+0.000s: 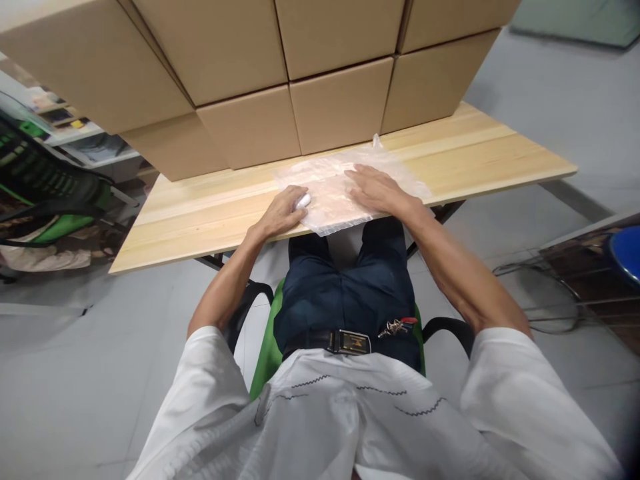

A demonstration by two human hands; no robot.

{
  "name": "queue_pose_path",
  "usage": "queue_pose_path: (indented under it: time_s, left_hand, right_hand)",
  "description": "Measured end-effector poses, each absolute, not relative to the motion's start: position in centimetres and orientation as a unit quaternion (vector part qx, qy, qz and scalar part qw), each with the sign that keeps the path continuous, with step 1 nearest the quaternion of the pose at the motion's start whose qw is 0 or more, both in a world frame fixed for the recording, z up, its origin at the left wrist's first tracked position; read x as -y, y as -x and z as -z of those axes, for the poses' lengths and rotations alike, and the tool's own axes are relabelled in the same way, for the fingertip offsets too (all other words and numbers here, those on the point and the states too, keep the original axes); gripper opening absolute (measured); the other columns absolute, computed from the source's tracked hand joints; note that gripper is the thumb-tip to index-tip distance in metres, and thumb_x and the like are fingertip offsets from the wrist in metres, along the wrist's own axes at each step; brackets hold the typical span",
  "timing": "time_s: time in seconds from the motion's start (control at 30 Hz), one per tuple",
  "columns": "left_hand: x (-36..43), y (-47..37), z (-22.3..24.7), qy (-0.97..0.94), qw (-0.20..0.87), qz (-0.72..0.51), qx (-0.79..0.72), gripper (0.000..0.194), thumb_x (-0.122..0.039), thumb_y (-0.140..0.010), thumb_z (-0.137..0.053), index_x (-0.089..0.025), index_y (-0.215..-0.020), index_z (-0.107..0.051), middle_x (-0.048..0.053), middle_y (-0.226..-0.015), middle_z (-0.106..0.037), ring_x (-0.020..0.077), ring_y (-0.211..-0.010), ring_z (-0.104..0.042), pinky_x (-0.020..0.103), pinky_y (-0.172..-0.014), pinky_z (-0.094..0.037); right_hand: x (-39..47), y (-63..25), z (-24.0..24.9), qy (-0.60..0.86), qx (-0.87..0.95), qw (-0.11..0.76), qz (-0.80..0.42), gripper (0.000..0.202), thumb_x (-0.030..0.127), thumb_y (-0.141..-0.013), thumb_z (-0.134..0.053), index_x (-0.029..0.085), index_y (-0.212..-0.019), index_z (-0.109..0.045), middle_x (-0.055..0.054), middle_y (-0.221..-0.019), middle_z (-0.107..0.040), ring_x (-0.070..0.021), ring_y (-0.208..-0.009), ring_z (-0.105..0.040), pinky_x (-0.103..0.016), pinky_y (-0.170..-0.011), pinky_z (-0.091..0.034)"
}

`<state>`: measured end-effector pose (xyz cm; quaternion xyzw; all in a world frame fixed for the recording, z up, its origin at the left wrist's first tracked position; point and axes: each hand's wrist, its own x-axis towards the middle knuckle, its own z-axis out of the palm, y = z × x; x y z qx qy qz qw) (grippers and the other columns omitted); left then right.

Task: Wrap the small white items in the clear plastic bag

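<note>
A thin, translucent plastic bag or sheet is spread on the wooden table, its near edge hanging slightly over the front. My left hand rests at the bag's left side, thumb and fingers curled round a small white rounded object whose kind I cannot make out. On the bag's right part lies my right hand, flat with the fingers stretched out and pressing on the plastic.
Brown cardboard boxes are stacked in two rows along the table's back. I sit on a green chair at the front edge. Another black and green chair stands left. To the right are a blue round seat and cables on the floor.
</note>
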<state>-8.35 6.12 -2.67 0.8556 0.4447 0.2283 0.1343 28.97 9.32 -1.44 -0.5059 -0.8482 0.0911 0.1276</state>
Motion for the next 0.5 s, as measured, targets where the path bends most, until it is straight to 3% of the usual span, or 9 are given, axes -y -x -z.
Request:
queue_pose_path:
  time_s: [0.07,0.17,0.33,0.5]
  left_hand:
    - [-6.0,8.6,3.0,-0.857,0.119,-0.217,-0.452,0.081,-0.034,-0.100,-0.070,-0.016,-0.179,-0.072,0.022,-0.174,-0.080,0.0463,-0.160,-0.076,0.070,-0.146,-0.059]
    - [-5.9,9.1,3.1,-0.861,0.110,-0.215,-0.448,0.080,-0.027,-0.096,-0.066,-0.015,-0.175,-0.075,0.023,-0.169,-0.080,0.0448,-0.160,-0.074,0.068,-0.146,-0.058]
    - [-5.7,9.6,2.9,-0.863,0.124,-0.221,-0.438,0.077,-0.024,-0.096,-0.062,-0.017,-0.171,-0.077,0.021,-0.171,-0.080,0.0416,-0.161,-0.074,0.065,-0.146,-0.059]
    - [-5.8,9.7,3.0,-0.851,0.132,-0.223,-0.458,0.091,-0.028,-0.094,-0.066,-0.017,-0.184,-0.068,0.020,-0.184,-0.076,0.0449,-0.170,-0.071,0.070,-0.153,-0.053]
  right_hand:
    - [-10.1,-28.6,2.5,0.509,0.848,0.090,-0.116,0.083,0.062,-0.132,-0.038,0.023,-0.205,-0.049,-0.015,-0.215,-0.040,-0.0468,-0.202,-0.033,-0.076,-0.163,-0.029]
    - [-11.3,-29.7,3.1,0.554,0.822,0.064,-0.116,0.087,0.065,-0.132,-0.032,0.020,-0.205,-0.047,-0.019,-0.217,-0.033,-0.0525,-0.203,-0.028,-0.084,-0.162,-0.022]
    - [-12.0,-31.6,2.9,0.596,0.795,0.058,-0.094,0.089,0.064,-0.130,-0.034,0.012,-0.201,-0.051,-0.028,-0.214,-0.037,-0.0607,-0.198,-0.034,-0.091,-0.156,-0.029]
    - [-9.8,-29.4,3.2,0.550,0.828,0.093,-0.054,0.079,0.053,-0.129,-0.043,0.009,-0.193,-0.061,-0.030,-0.212,-0.041,-0.0582,-0.194,-0.041,-0.084,-0.155,-0.036]
